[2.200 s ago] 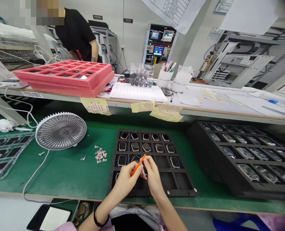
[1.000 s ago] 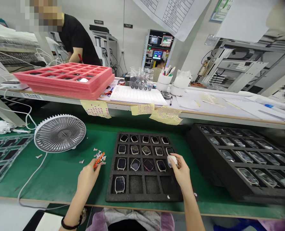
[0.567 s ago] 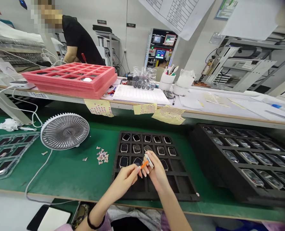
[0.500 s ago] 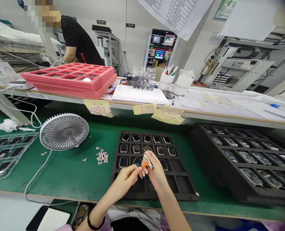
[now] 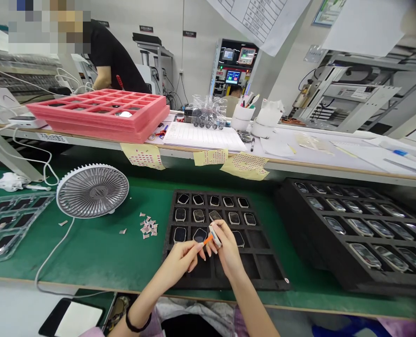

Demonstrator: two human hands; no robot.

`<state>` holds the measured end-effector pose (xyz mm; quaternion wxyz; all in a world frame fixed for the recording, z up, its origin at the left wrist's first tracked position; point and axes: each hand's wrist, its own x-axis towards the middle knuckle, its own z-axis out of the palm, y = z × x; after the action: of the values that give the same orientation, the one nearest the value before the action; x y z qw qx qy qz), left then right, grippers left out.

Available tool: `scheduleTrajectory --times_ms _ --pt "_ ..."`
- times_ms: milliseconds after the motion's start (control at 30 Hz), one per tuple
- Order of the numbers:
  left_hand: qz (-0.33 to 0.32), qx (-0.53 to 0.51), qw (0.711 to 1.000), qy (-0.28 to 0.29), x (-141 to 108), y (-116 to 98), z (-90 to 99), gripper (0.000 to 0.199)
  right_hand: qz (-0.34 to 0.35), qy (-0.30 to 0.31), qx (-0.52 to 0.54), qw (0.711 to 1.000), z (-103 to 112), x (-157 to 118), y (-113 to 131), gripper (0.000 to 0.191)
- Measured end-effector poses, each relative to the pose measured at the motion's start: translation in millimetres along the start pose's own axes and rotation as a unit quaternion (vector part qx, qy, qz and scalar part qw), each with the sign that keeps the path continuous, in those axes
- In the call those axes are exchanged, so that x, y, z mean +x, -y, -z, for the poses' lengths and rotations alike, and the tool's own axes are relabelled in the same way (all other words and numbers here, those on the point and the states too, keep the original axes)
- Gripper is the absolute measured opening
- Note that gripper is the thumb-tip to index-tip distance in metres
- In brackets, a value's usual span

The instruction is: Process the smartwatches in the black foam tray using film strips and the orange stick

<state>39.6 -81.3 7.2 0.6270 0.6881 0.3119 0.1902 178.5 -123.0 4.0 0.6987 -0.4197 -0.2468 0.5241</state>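
Observation:
My right hand (image 5: 231,252) grips a light-coloured watch case (image 5: 215,236) above the black foam tray (image 5: 225,274). My left hand (image 5: 180,263) pinches a thin orange strip (image 5: 208,240), whose far end meets the case; whether it is a tool or part of the watch I cannot tell. Below the hands, the tray's back rows hold several square watches (image 5: 198,216) in separate compartments. Part of the third row is hidden behind my fingers.
A grey fan (image 5: 93,191) and small pinkish tabs (image 5: 149,227) lie left on the green mat. Stacked black trays (image 5: 334,252) of watches stand right, a clear tray (image 5: 16,224) far left. Red foam trays (image 5: 98,117) sit on the shelf, near a person in black (image 5: 118,61).
The watch case has turned slightly in my right hand, and the orange strip slants a little more steeply. The person at the back has shifted slightly left.

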Motion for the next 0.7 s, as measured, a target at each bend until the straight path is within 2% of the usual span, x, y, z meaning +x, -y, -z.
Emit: scheduleTrajectory --times_ms 100,267,367,500,633,700 --pt "0.004 -0.007 1.000 0.001 -0.4 0.9 -1.4 0.042 -0.009 0.020 0.020 1.000 1.3 0.6 -3.8 0.024" --pt "-0.015 -0.062 0.998 -0.014 0.7 1.0 -10.5 0.046 -0.126 0.102 0.179 0.970 -3.9 2.5 -10.6 0.033" --pt "-0.024 -0.072 0.997 -0.018 1.9 0.4 -11.8 0.048 -0.136 0.090 0.209 0.964 -5.8 3.2 -10.1 0.030" --pt "-0.039 -0.107 0.991 -0.064 3.1 -4.0 -11.4 0.048 -0.096 0.041 0.164 0.981 -7.2 -0.6 -9.9 0.032" --pt "-0.064 -0.120 0.987 -0.087 4.6 -9.1 -18.5 0.039 -0.031 -0.028 0.037 0.998 -11.5 -9.5 -19.7 0.028" --pt "-0.071 -0.092 0.989 -0.095 5.2 -8.3 -21.9 0.036 -0.006 -0.032 -0.023 0.999 -11.6 -11.3 -25.6 0.028"
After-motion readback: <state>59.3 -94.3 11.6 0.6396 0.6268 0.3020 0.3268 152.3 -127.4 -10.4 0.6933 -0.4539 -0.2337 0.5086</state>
